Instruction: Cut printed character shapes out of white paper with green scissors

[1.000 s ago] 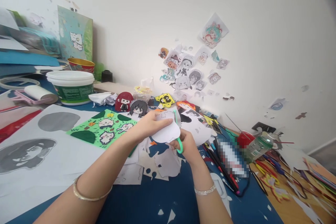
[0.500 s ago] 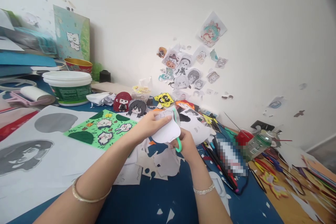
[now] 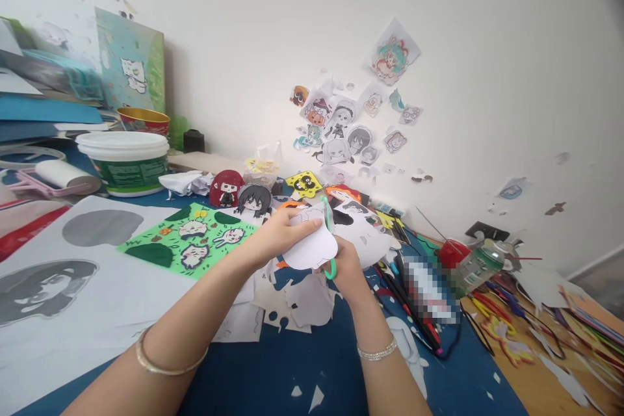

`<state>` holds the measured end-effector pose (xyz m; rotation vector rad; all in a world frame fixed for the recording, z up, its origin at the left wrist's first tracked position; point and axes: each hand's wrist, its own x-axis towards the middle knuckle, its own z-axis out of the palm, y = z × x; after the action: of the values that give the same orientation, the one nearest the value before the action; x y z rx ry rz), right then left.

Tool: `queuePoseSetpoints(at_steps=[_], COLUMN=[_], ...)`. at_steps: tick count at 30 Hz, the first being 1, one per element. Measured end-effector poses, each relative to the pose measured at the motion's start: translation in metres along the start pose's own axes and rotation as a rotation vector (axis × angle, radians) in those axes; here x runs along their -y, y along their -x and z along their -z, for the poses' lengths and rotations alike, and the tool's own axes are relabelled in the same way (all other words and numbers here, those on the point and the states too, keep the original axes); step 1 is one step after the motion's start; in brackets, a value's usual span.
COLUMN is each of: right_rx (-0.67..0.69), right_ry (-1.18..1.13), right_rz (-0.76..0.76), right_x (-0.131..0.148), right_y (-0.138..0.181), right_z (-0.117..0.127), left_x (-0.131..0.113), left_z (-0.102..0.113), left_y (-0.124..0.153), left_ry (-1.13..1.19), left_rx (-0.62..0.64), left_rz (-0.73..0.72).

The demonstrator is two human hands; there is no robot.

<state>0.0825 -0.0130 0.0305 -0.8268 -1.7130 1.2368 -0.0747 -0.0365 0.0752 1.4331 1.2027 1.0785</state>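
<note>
Both hands work above the blue counter (image 3: 277,380). My left grip (image 3: 275,234) is closed on a white paper piece (image 3: 312,251), thumb pressed to the upper face; this pinch presumably steadies the sheet while leaving its rounded near edge free. The paper is held up before me, between both hands, probably so that nothing beneath obstructs the tool. My right grip (image 3: 348,273) is curled about the green-handled scissors (image 3: 332,270), whose loop shows at the paper's near edge and whose green tip rises by its far edge. Paper offcuts (image 3: 312,302) lie beneath; a green illustrated sheet (image 3: 166,234) lies to the left, seemingly set aside. Pens (image 3: 420,322) rest near my right forearm (image 3: 370,318), apparently within easy reach.

Not resolved: the fingers of my left grip pass out of sight under the paper, which also covers the middle of the scissors, so I cannot tell how far the blades stand apart. Faint lines on the paper are too small to read. A pixelated patch (image 3: 431,289) masks whatever lies beside the pens.
</note>
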Motion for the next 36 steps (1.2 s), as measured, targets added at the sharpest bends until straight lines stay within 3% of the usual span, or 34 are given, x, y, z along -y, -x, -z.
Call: queuePoseSetpoints(at_steps=[10, 15, 20, 24, 29, 32, 36], right_rx=[0.008, 0.032, 0.043, -0.092, -0.359, -0.385, -0.372], right_ry=[0.045, 0.056, 0.028, 0.119, 0.319, 0.334, 0.256], right_rz=[0.012, 0.005, -0.009, -0.008, 0.068, 0.057, 0.015], right_x=[-0.001, -0.001, -0.002, -0.007, -0.012, -0.015, -0.02], right_y=[-0.002, -0.002, -0.004, -0.009, -0.016, -0.019, -0.02], right_z=[0.002, 0.004, 0.005, 0.007, 0.013, 0.014, 0.012], left_x=[-0.001, -0.002, -0.002, 0.0, 0.012, 0.015, 0.012], left_z=[0.005, 0.007, 0.014, 0.017, 0.009, 0.005, 0.006], left_y=[0.002, 0.002, 0.001, 0.001, -0.004, -0.007, -0.011], left_ry=[-0.061, -0.088, -0.081, -0.025, -0.037, -0.011, 0.01], left_rx=[0.024, -0.031, 0.034, 0.147, 0.427, 0.431, 0.272], left_rz=[0.026, 0.033, 0.054, 0.007, 0.065, 0.048, 0.006])
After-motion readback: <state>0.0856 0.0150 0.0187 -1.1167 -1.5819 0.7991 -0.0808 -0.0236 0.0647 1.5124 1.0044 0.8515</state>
